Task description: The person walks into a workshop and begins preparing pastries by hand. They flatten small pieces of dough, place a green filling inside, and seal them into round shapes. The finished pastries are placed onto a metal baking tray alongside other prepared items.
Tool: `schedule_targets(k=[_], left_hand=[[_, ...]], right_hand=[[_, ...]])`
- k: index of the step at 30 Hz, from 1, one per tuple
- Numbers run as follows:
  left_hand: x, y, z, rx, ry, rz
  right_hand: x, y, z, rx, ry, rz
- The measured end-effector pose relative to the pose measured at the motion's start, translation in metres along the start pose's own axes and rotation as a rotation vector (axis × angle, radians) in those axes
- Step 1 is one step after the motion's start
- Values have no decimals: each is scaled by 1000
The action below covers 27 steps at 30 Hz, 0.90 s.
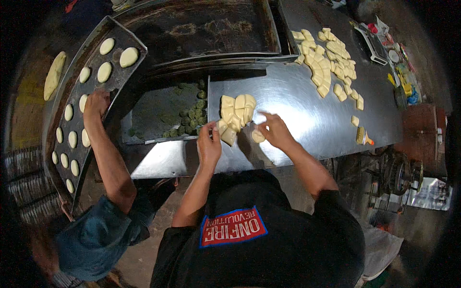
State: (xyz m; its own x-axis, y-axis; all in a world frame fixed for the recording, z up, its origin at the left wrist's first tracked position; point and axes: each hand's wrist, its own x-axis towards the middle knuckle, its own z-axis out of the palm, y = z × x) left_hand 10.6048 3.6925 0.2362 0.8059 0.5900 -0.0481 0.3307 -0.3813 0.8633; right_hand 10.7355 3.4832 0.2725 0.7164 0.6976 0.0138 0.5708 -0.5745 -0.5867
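Observation:
A cluster of cut pale dough pieces (237, 109) lies on the shiny metal table in front of me. My left hand (210, 146) is at the cluster's near left edge, its fingers upright and loosely bent, nothing visibly gripped. Right of the cluster, my right hand (276, 133) hovers with thumb and fingers apart. Beneath its thumb a small flattened round of dough (258, 137) rests on the metal; whether they touch is unclear. Left of the cluster, a dark tray (158, 108) contains several dark green balls of filling (194, 115).
A co-worker's hand (97, 104) reaches over a long baking tray (126, 37) of pale dough rounds at left. More cut dough (319, 62) lies at the far right of the table, with a brush (362, 137) near its edge. A dark metal pan (206, 29) stands beyond.

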Motion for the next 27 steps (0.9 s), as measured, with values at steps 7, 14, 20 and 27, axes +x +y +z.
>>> schedule_targets(k=[7, 14, 20, 27], left_hand=[[27, 16, 5, 208, -147, 105], [49, -8, 63, 795, -307, 263], [50, -15, 55, 987, -581, 176], [32, 19, -8, 343, -546, -17]], right_hand=[[27, 18, 85, -217, 266, -81], [48, 60, 91, 378, 203, 204], [-2, 30, 17, -226, -476, 294], [83, -29, -58, 240, -557, 153]])
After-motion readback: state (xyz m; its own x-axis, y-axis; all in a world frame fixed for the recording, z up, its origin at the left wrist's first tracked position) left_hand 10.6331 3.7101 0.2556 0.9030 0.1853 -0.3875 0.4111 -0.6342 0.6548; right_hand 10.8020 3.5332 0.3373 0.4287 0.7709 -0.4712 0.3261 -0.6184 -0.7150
